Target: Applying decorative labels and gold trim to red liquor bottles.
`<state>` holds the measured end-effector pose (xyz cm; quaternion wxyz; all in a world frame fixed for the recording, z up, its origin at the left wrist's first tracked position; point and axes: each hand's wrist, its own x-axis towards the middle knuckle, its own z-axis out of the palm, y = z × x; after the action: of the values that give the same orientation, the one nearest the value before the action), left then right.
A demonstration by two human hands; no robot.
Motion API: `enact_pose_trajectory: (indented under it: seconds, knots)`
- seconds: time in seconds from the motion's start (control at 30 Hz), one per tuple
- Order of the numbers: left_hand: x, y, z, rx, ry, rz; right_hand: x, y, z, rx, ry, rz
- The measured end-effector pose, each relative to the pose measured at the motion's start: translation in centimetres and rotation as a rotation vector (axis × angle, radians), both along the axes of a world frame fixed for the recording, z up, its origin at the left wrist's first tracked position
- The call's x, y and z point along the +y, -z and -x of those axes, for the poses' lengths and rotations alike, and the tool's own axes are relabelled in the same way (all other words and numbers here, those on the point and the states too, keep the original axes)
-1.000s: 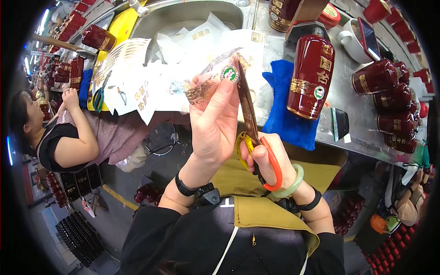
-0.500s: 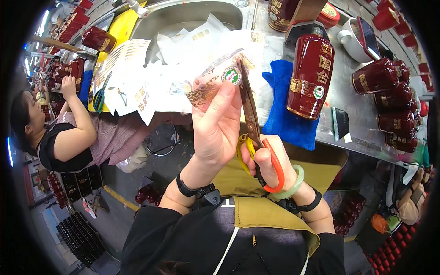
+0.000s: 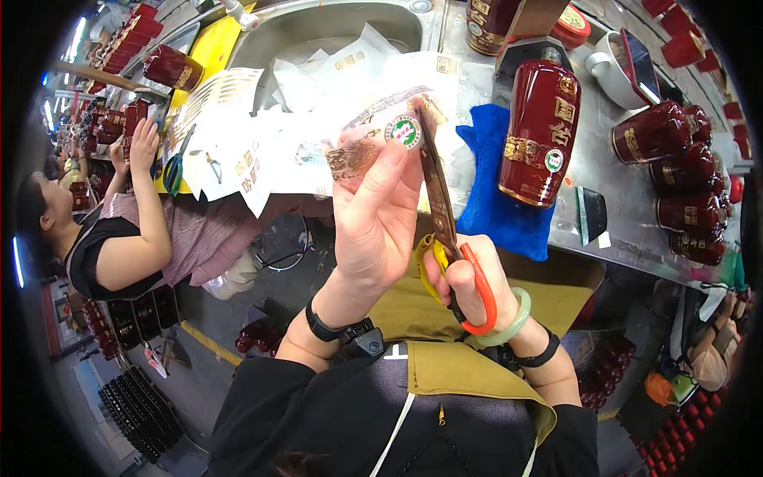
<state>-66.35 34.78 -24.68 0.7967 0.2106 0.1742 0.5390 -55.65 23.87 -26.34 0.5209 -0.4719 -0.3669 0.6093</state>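
Observation:
My left hand (image 3: 373, 222) pinches a thin see-through decal (image 3: 354, 159) between thumb and fingers. Gold patterning runs along the decal, and a round green-and-white emblem (image 3: 403, 132) sits above my thumb tip. My right hand (image 3: 477, 282) grips a pair of scissors (image 3: 439, 187) with red and yellow handles and dark, worn blades. The blades point away from me and lie at the decal's right edge, close to my left fingers; whether they are cutting I cannot tell. A dark red bottle (image 3: 534, 143) with gold decoration and a similar emblem lies on a blue cloth (image 3: 485, 183) to the right.
White decal sheets (image 3: 278, 147) cover the bench before a metal sink (image 3: 334, 28). At left a co-worker (image 3: 119, 238) sits near another pair of scissors (image 3: 173, 168). Several red bottles (image 3: 687, 211), a white mug (image 3: 612, 71) with a phone, and a dark scraper-like piece (image 3: 590, 213) stand or lie right.
The scissors and my right hand have shifted very slightly to the right. My left hand keeps the decal nearly still. The co-worker's hands have moved apart, one now raised with fingers spread.

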Motion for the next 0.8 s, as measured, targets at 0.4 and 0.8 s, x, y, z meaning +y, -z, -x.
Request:
enact_pose_trajectory:
  seconds: [0.4, 0.8]
  knots:
    - [0.6, 0.0, 0.7, -0.001, 0.083, -0.058, -0.5, -0.1, -0.9, 0.016, -0.015, 0.025]
    - [1.4, -2.1, 1.5, 0.162, 0.14, -0.002, -1.1, 0.7, -1.2, -0.12, -0.039, -0.001]
